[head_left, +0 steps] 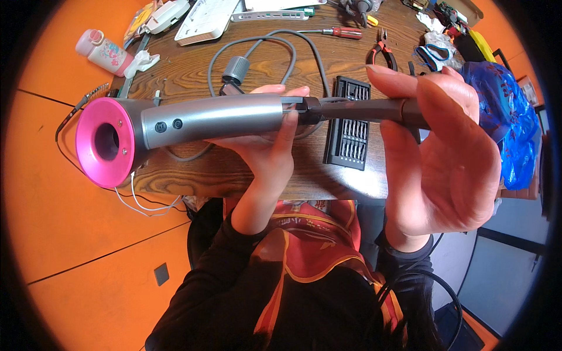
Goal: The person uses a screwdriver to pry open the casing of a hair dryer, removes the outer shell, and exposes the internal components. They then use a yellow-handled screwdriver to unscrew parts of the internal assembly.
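A hair dryer lies level across the view above the table, its pink ring-shaped head [82, 143] at the left and its silver handle [222, 120] reaching to the middle. My left hand [275, 149] is closed around the handle's right end from below, thumb against the side. A black part [308, 111] shows at that end. A dark grey rod-like piece [363, 110] runs rightward from it, pinched between the thumb and fingers of my right hand [448, 152]. I cannot tell whether the rod is joined to the handle. Behind the handle stands a grey perforated cylinder [236, 69] beside the looping grey cable [213, 61].
A black screwdriver bit case [346, 155] lies on the wooden table [175, 76]. Farther back are a red-handled screwdriver [345, 33], pliers [382, 50] and white trays [205, 23]. A bottle [105, 52] stands at the left, a blue plastic bag [518, 155] at the right.
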{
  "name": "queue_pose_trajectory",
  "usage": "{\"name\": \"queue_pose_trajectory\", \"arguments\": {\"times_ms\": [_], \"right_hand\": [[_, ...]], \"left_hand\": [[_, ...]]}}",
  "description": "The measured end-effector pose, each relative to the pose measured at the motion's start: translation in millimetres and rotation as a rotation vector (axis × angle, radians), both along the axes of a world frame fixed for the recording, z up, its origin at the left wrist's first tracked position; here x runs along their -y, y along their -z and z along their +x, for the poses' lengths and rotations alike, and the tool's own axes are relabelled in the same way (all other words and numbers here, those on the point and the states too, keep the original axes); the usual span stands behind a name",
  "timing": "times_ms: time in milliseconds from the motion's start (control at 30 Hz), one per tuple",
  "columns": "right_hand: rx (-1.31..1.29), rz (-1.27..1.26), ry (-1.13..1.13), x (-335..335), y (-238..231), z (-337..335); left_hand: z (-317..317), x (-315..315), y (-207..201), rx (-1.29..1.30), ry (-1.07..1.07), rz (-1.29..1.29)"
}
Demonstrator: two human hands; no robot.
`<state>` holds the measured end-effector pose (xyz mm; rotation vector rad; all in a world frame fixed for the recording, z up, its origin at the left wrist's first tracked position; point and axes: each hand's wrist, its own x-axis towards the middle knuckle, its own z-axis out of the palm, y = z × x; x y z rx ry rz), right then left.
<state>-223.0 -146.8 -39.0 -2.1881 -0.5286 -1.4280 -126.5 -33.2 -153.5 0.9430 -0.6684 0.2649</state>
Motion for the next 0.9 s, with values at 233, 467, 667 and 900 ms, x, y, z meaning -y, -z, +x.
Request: {"name": "queue_pose_trajectory", "arguments": {"times_ms": [233,467,667,900], "right_hand": [[-0.022,0.11,-0.021,-9,-3,1],[-0.044,0.031,-0.05,-7,-4,2],[0.015,0.187,-0.167,-6,3,9],[0.022,0.355,-0.166,-8,8,11]], "left_hand": [[1,-2,2,0.031,-0.016,0.023],[9,-2,8,0.155,-0.064,0.069],[-4,-1,-2,-0.046,-0.078,0.02],[-7,-5,-4,-0.102,-0.097,0.141]]}}
